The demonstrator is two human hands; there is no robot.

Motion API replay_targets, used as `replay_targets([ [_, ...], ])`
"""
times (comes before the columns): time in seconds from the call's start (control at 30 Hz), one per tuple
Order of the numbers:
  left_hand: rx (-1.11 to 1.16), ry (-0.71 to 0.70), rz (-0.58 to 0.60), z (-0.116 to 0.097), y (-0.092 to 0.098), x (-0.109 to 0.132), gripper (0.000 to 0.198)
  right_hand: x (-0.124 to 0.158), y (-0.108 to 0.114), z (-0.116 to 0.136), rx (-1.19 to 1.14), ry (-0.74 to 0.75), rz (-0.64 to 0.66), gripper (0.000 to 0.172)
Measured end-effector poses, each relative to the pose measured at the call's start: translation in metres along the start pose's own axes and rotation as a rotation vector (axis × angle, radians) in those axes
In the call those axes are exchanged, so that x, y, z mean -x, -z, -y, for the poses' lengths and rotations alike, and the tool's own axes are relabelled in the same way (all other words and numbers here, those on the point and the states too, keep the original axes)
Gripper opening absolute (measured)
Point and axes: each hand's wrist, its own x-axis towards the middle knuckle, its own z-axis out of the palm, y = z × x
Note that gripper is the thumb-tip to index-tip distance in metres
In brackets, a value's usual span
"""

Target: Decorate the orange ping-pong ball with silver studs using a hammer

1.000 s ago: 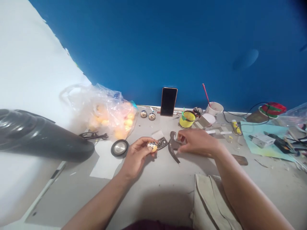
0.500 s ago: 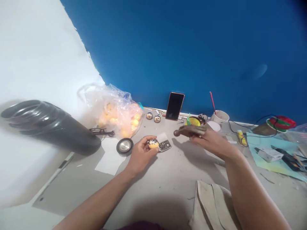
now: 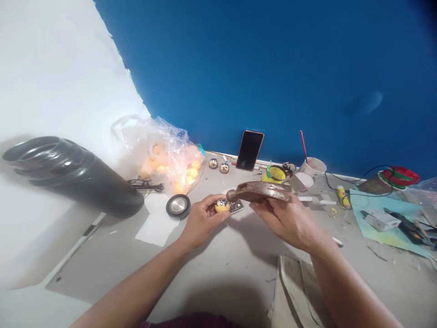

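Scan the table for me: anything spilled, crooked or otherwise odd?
Small scraps lie scattered on the tabletop to the right of the right hand, looking like uncleared debris. The blue wall also has a ragged edge against the white wall, as if roughly painted. Nothing odd stands out around the hammer.

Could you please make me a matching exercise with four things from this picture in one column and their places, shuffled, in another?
Things:
1. hammer
2. ball
3. phone
4. red stick

Places:
A. standing in a white cup
B. held in the left hand
C. propped up in front of the blue wall
D. held in the right hand

Right pairs: 1-D, 2-B, 3-C, 4-A
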Motion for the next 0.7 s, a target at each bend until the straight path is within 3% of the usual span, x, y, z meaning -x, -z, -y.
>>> replay_targets([
  [0.13, -0.088, -0.110, 0.003, 0.0031, 0.0012, 0.0000, 0.034, 0.0018, 0.0016, 0.0028, -0.024, 0.020, 0.044, 0.036],
  [0.23, -0.181, -0.169, -0.003, 0.0044, 0.0020, 0.0001, 0.031, 0.0041, 0.0034, 0.0050, -0.048, 0.042, -0.018, 0.037],
  [0.5, -0.237, -0.228, -0.026, 0.0067, 0.0010, -0.0005, 0.028, 0.0026, 0.0019, 0.0060, -0.016, 0.010, 0.025, 0.031],
  [0.6, -0.212, -0.191, -0.042, 0.0064, 0.0000, -0.0005, 0.028, 0.0022, 0.0055, 0.0059, -0.069, 0.025, -0.053, 0.035],
  [0.7, -0.070, -0.080, -0.020, 0.0063, -0.0018, 0.0004, 0.036, 0.0021, 0.0056, 0.0037, -0.034, -0.017, 0.008, 0.032],
])
